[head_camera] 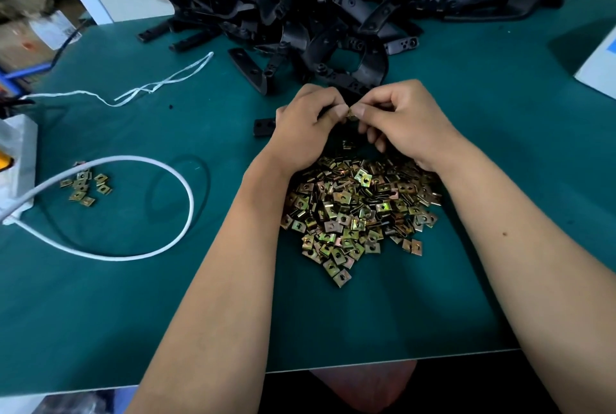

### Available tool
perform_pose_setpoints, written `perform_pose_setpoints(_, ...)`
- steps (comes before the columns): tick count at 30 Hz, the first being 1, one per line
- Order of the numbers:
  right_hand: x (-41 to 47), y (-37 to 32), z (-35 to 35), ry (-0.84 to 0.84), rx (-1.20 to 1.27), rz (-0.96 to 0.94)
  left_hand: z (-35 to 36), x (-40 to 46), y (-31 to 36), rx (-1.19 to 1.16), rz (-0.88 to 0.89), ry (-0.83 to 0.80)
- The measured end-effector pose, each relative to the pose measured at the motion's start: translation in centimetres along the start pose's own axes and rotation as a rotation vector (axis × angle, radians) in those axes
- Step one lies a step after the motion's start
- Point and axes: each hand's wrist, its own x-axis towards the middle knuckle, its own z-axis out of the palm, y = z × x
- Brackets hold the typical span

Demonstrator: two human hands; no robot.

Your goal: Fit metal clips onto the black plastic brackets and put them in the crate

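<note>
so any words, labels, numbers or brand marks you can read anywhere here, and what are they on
None can be read.
Cardboard boxes at far left: a pale label and an orange mark, too blurred to read.
White and blue object at the right edge: no print readable.
Metal clips and black plastic brackets: no markings visible.
White device at left: a yellow patch, no legible text.

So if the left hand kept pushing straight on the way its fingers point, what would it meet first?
The left hand points up and right, toward the right hand. It would likely meet first the metal clip pinched between both hands, then the right hand's fingertips. Depth is unclear, but they look almost touching.
</note>
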Motion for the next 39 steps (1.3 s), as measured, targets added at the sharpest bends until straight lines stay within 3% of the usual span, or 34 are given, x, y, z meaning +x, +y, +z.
perform_pose_setpoints(10, 0.2, 0.0, 1.6, 0.093, 0.289, 0.13, -0.5, 0.1, 0.3, -0.072, -0.079, -0.042)
perform_pose_setpoints(18, 0.1, 1.0, -0.1, -0.1, 0.154, -0.079, -1.1, 0.1, 0.0, -0.146, -0.129, -0.102)
perform_pose_setpoints(25, 0.1, 1.1, -0.2, -0.061, 0.061, -0.201, -1.0, 0.1, 0.1, -0.188, -0.187, -0.107)
perform_pose_setpoints(39, -0.1, 0.7, 0.0, 0.014, -0.056, -0.155, -0.3, 0.2, 0.4, -0.122, -0.16, -0.087)
